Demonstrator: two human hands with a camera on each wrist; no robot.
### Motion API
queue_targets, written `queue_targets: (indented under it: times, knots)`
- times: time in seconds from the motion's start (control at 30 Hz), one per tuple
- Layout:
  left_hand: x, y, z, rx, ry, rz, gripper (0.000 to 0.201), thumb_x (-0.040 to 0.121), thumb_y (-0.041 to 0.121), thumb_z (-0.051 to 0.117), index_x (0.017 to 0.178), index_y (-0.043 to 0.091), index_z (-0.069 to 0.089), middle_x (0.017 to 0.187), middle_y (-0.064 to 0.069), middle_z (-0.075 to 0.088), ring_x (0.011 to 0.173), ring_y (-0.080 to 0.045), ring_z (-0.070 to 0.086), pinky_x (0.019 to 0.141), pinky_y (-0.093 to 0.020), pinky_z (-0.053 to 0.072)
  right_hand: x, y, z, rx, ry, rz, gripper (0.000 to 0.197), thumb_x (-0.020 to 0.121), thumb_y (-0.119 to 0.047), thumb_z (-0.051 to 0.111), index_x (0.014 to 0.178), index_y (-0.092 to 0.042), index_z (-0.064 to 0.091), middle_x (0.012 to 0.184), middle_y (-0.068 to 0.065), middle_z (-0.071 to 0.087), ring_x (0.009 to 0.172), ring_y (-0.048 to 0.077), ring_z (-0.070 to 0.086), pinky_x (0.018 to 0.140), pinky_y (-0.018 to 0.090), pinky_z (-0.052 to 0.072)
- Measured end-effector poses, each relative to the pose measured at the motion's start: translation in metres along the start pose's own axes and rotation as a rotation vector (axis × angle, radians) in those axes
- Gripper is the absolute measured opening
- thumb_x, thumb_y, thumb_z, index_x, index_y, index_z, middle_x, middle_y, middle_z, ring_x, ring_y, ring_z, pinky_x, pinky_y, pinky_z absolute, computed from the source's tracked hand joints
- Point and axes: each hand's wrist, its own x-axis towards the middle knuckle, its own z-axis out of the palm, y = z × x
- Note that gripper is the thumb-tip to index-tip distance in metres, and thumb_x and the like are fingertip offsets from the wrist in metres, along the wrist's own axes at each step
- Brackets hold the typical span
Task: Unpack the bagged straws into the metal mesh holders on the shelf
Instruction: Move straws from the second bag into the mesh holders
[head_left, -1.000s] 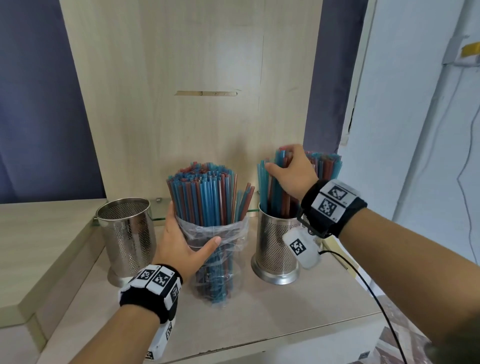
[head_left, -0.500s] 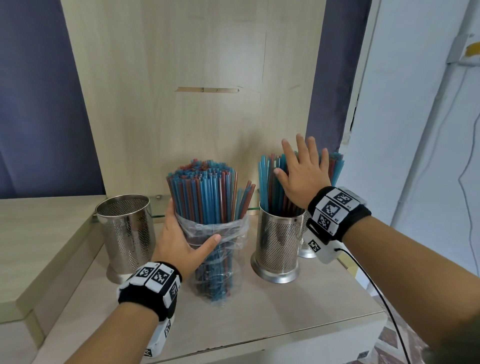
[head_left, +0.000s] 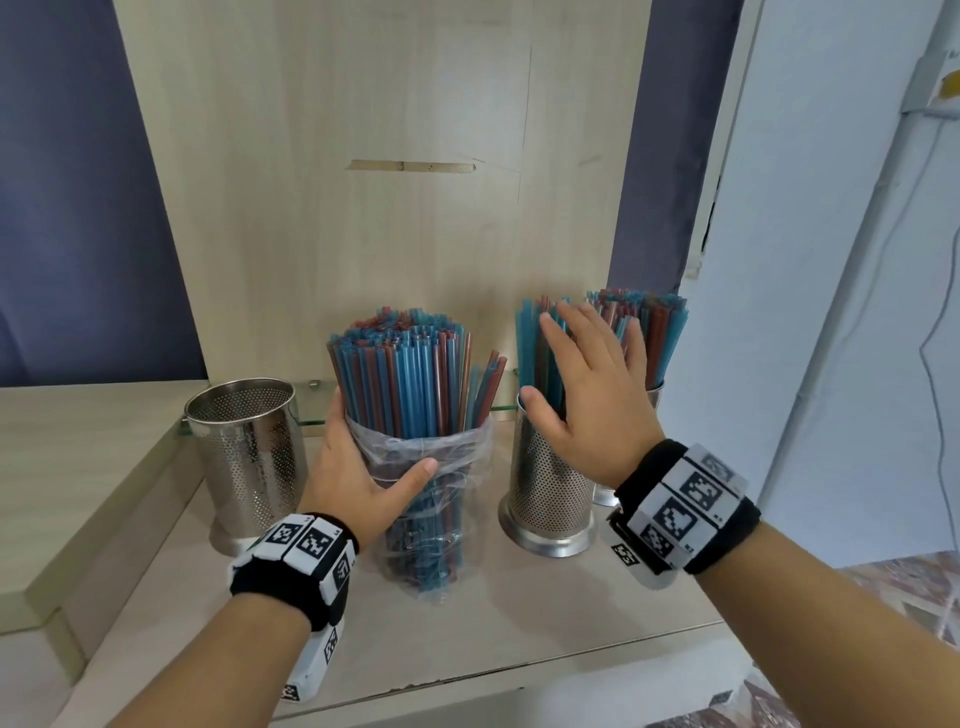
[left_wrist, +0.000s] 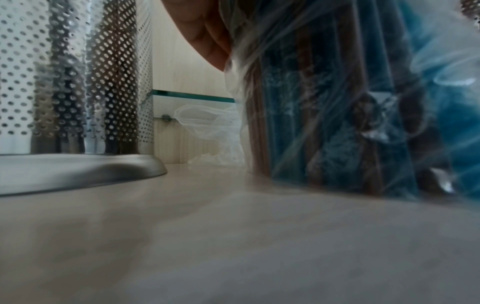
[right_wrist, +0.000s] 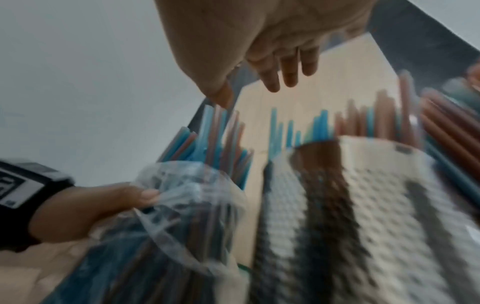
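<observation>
A clear plastic bag of blue and red straws (head_left: 415, 415) stands upright on the shelf, its plastic rolled down to mid-height. My left hand (head_left: 358, 467) grips the bag around the rolled plastic, thumb across the front; the left wrist view shows the bag (left_wrist: 337, 123) close up. My right hand (head_left: 587, 395) is open with spread fingers in front of the straws in the middle mesh holder (head_left: 550, 488), holding nothing. The right wrist view shows its fingers (right_wrist: 285, 67) straight above that blurred holder (right_wrist: 363, 205). An empty mesh holder (head_left: 249, 457) stands left of the bag.
A third holder full of straws (head_left: 649, 338) stands behind the middle one at the right. A wooden back panel (head_left: 415, 208) rises behind the shelf, and a raised wooden ledge (head_left: 78, 457) lies to the left. A crumpled clear bag (left_wrist: 207, 133) lies behind.
My right hand let go of the straws in the middle holder, opened its fingers and drew back toward me. My left hand kept its grip on the bag.
</observation>
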Motion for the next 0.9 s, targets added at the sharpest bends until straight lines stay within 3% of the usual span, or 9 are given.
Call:
queue_targets:
  times: [0.07, 0.2, 0.3, 0.4, 0.47, 0.53, 0.67, 0.8, 0.9]
  knots:
    - [0.0, -0.001, 0.0, 0.002, 0.002, 0.003, 0.114, 0.066, 0.052, 0.081, 0.151, 0.016, 0.015, 0.144, -0.001, 0.045, 0.129, -0.016, 0.047, 0.104, -0.028, 0.038, -0.005, -0.017, -0.006, 0.216, 0.046, -0.023, 0.073, 0.092, -0.051, 0.045, 0.15, -0.008, 0.034, 0.154, 0.011, 0.035, 0.144, 0.025, 0.027, 0.121, 0.041, 0.015]
    - [-0.001, -0.001, 0.001, 0.003, -0.001, 0.007, 0.117, 0.064, 0.058, 0.079, 0.152, 0.015, 0.014, 0.145, 0.0, 0.044, 0.129, -0.014, 0.046, 0.104, -0.028, 0.037, -0.004, -0.052, 0.007, 0.549, -0.201, 0.182, 0.09, 0.09, -0.048, 0.062, 0.156, -0.011, 0.012, 0.154, 0.007, 0.034, 0.141, 0.018, 0.033, 0.116, 0.037, 0.031]
    - [-0.002, -0.002, 0.0, -0.003, 0.0, -0.002, 0.118, 0.062, 0.064, 0.077, 0.151, 0.016, 0.015, 0.145, 0.0, 0.044, 0.13, -0.016, 0.047, 0.106, -0.033, 0.041, 0.011, -0.064, 0.029, 0.683, -0.17, 0.34, 0.117, 0.081, -0.052, 0.071, 0.154, -0.022, -0.015, 0.13, 0.008, 0.054, 0.109, 0.013, 0.053, 0.101, 0.038, 0.044]
    - [-0.003, -0.003, 0.0, -0.03, 0.015, -0.007, 0.117, 0.064, 0.057, 0.081, 0.152, 0.018, 0.014, 0.143, 0.003, 0.046, 0.127, -0.012, 0.048, 0.104, -0.03, 0.042, 0.025, -0.075, 0.042, 0.783, -0.215, 0.412, 0.127, 0.078, -0.046, 0.077, 0.151, -0.021, -0.023, 0.159, 0.009, 0.024, 0.141, 0.02, 0.033, 0.115, 0.037, 0.03]
    - [-0.003, -0.002, -0.001, -0.032, 0.027, -0.004, 0.118, 0.064, 0.056, 0.081, 0.153, 0.019, 0.013, 0.142, 0.004, 0.046, 0.125, -0.01, 0.048, 0.102, -0.027, 0.041, 0.031, -0.079, 0.053, 0.877, -0.25, 0.443, 0.129, 0.074, -0.045, 0.081, 0.154, -0.019, -0.016, 0.162, 0.005, 0.02, 0.146, 0.019, 0.025, 0.118, 0.035, 0.026]
    - [-0.002, -0.003, -0.001, -0.04, 0.029, 0.01, 0.119, 0.063, 0.058, 0.08, 0.153, 0.019, 0.013, 0.141, 0.005, 0.047, 0.125, -0.01, 0.048, 0.101, -0.027, 0.041, 0.032, -0.079, 0.059, 0.958, -0.244, 0.458, 0.124, 0.064, -0.052, 0.084, 0.155, -0.021, 0.006, 0.149, 0.003, 0.044, 0.135, 0.018, 0.045, 0.112, 0.04, 0.04]
    - [-0.003, -0.003, -0.002, -0.081, 0.019, 0.012, 0.121, 0.056, 0.068, 0.076, 0.151, 0.022, 0.016, 0.136, 0.01, 0.05, 0.122, -0.008, 0.051, 0.102, -0.032, 0.045, 0.025, -0.068, 0.058, 1.006, -0.21, 0.342, 0.074, 0.064, -0.043, 0.086, 0.127, -0.022, 0.052, 0.114, -0.007, 0.068, 0.106, 0.009, 0.066, 0.095, 0.038, 0.055]
    - [-0.004, 0.001, -0.006, -0.133, -0.013, 0.039, 0.123, 0.051, 0.062, 0.084, 0.148, 0.022, 0.02, 0.13, 0.012, 0.054, 0.118, -0.004, 0.054, 0.101, -0.029, 0.046, 0.008, -0.064, 0.055, 1.073, -0.197, 0.3, 0.056, 0.069, -0.036, 0.087, 0.114, -0.025, 0.056, 0.109, -0.006, 0.069, 0.102, 0.006, 0.067, 0.093, 0.035, 0.055]
    - [-0.005, 0.006, -0.008, -0.126, -0.02, 0.062, 0.12, 0.049, 0.06, 0.087, 0.145, 0.024, 0.024, 0.128, 0.014, 0.052, 0.117, -0.001, 0.052, 0.1, -0.024, 0.043, -0.002, -0.066, 0.053, 1.054, -0.043, 0.328, 0.056, 0.072, -0.032, 0.085, 0.115, -0.022, 0.05, 0.108, -0.01, 0.064, 0.098, -0.002, 0.063, 0.087, 0.02, 0.052]
